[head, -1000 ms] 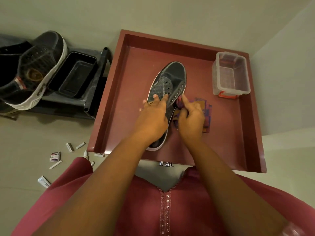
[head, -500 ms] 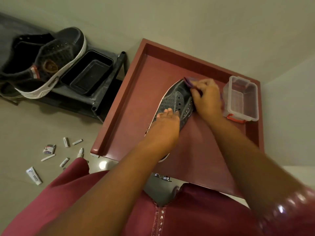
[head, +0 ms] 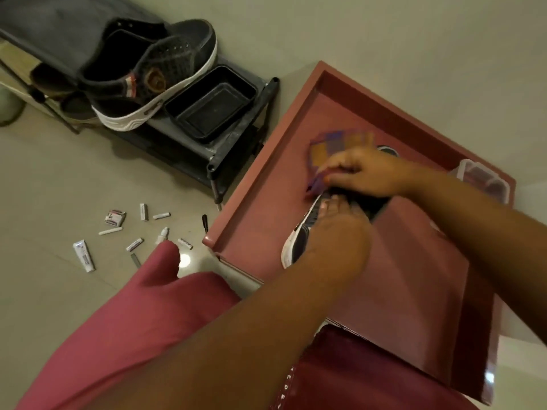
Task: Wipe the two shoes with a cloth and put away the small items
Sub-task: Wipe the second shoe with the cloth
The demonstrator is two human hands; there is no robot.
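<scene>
A dark shoe with a white sole (head: 294, 247) lies on the reddish tray-like table (head: 260, 184), mostly hidden under my hands. My left hand (head: 334, 232) lies on top of the shoe with curled fingers and holds it down. My right hand (head: 364, 171) grips a purple and orange cloth (head: 328, 147) against the shoe's left side near the toe. The second dark shoe (head: 148, 75) sits on a low black rack at the upper left. Several small tubes and packets (head: 118, 229) lie scattered on the floor.
A black plastic tray (head: 210, 110) sits on the rack (head: 233, 155) beside the second shoe. A clear plastic box (head: 482, 179) stands at the table's far right corner. More footwear sits under the rack. My pink clothing (head: 148, 315) fills the lower frame.
My right hand with the cloth has swept from the shoe's right side over its toe to its left side. The view has swung left, so the rack and floor items show more.
</scene>
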